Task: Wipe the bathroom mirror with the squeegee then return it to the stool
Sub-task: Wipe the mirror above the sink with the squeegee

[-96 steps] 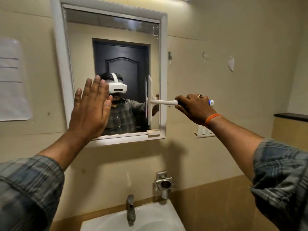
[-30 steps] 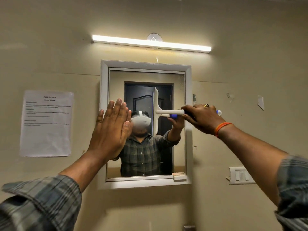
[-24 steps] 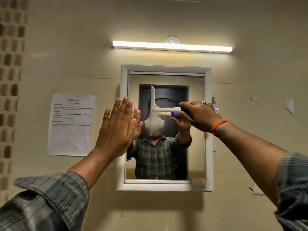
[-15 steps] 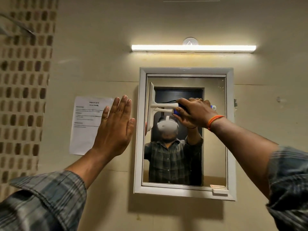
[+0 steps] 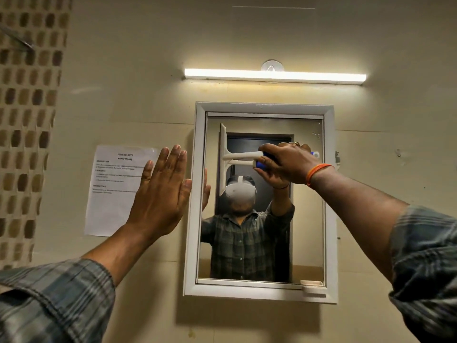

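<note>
Wall notice (heading legible: "Mirror Wiping") hangs beside mirror.

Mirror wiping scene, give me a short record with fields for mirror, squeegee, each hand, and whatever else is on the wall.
mirror: white-framed, on the wall, reflecting the person
squeegee: white, blade upright near the glass's left edge, handle pointing right
right hand: gripping the squeegee handle
left hand: open and flat, raised just left of the frame, holding nothing
light: lit tube above the mirror
paper: printed sheet on the wall left of the mirror, text too small to read
stool: not in view
</note>
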